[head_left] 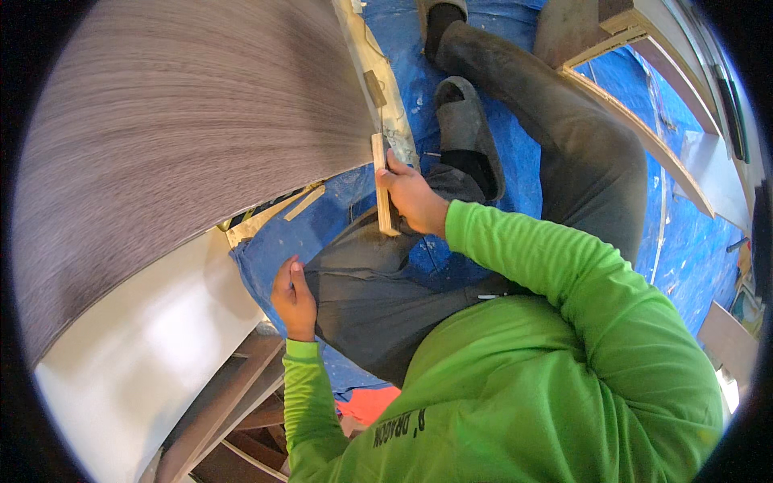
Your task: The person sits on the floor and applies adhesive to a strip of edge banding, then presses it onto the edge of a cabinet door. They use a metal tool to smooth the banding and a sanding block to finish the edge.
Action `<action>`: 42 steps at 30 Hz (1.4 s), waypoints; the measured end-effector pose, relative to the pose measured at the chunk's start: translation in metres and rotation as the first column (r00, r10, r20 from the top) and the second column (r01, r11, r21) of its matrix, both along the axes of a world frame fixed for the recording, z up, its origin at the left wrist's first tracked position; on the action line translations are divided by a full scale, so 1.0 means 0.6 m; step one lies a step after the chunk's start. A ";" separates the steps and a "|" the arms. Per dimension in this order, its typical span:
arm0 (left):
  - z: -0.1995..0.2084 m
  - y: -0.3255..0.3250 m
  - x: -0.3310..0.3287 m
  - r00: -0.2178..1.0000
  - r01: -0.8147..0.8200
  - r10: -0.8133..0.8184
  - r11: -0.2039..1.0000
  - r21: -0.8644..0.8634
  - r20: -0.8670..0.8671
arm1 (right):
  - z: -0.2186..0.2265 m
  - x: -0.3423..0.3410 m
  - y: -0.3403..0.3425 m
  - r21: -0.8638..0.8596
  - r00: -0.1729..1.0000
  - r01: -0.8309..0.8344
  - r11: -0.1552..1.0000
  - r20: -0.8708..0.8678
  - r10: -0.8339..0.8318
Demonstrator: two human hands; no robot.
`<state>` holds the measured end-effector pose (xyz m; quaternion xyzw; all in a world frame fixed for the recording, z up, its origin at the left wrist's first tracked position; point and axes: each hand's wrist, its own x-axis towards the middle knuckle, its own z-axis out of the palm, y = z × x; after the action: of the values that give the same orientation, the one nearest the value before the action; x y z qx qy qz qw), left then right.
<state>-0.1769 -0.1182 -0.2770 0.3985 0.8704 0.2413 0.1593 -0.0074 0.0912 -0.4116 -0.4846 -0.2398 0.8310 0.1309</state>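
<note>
My right hand point(412, 198) is closed round a short, pale wooden strip point(382, 193). The strip stands lengthwise beside the corner of a large brown wood-grain panel point(201, 121). Next to my left thigh is my left hand point(294, 302), thumb and fingertips drawn together in a pinch. Whatever it may hold is too small to make out. Between the hands, near the panel's lower edge, another thin wooden strip point(305, 203) lies on blue sheeting. A small wood block point(374, 88) sits along the panel's right edge.
Blue tarp point(515, 165) covers the floor under my legs. A white panel point(153, 354) adjoins the brown one at lower left, with dark brown boards point(233, 402) beneath. An open wooden frame point(644, 133) stands at upper right. Something red point(366, 402) lies by my waist.
</note>
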 end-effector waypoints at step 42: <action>-0.006 -0.013 -0.001 1.000 -0.017 0.018 0.998 0.055 -0.023 | 0.203 0.011 -0.024 0.442 0.993 0.112 0.890 -0.082 -0.084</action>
<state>-0.1776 -0.1262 -0.2808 0.3978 0.8687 0.2619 0.1361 -0.0007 0.0769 -0.2900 -0.4277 -0.3948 0.7607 0.2874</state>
